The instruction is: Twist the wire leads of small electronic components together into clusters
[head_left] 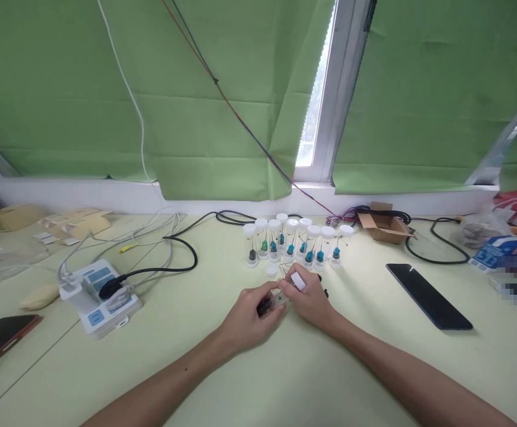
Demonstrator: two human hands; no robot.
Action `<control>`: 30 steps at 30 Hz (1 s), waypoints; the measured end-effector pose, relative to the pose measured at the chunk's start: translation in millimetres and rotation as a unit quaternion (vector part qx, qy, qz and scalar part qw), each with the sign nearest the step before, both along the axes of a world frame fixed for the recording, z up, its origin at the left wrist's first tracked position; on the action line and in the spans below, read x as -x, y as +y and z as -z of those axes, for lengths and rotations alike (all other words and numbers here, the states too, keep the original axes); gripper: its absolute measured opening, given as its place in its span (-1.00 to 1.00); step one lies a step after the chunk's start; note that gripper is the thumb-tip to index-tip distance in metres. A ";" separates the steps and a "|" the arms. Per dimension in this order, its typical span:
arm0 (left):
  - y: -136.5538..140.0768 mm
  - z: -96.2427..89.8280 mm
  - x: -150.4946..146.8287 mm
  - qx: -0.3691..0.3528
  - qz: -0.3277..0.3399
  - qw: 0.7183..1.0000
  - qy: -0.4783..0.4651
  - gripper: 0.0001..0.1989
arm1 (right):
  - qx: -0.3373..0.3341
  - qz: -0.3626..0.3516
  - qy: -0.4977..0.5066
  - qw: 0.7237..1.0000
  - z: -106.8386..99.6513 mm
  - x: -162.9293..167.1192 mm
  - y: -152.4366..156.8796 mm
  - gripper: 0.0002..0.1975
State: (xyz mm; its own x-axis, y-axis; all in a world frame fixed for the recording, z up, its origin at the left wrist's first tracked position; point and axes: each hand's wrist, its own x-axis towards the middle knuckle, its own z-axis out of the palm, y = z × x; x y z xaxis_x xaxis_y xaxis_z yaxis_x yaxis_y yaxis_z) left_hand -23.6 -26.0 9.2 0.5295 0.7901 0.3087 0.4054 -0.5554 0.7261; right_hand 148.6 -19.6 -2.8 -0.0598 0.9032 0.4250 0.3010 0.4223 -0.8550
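A small clear tube (pixel 280 298) with something dark inside lies tilted between my two hands. My left hand (pixel 247 317) is closed around its lower end, where the dark part shows between thumb and fingers. At the other end, my right hand (pixel 310 301) is closed on the tube, and a white cap (pixel 298 281) shows at its fingers. Just beyond the hands several clear tubes (pixel 290 243) with white caps stand upright, holding mostly blue pieces with thin stems. A loose white cap (pixel 271 271) lies in front of them. Small black bits show beside my right hand.
A white power strip (pixel 102 302) with plugs and cables sits at left, near a phone (pixel 5 338). At right are a dark flat phone-like slab (pixel 430 295), an open cardboard box (pixel 383 226) and a blue-and-white packet (pixel 501 250). Black cables (pixel 182 268) run along the back.
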 end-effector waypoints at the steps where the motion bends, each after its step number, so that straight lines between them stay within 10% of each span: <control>1: 0.1 -0.2 0.1 0.001 0.000 1.000 0.000 -0.70 | -0.001 0.002 -0.001 1.000 0.8 0.1 0.3 -0.77; 30: 0.0 -2.0 2.0 0.018 0.018 1.000 -0.009 -0.68 | -0.007 -0.022 -0.036 0.999 -7.1 -3.5 3.4 -0.77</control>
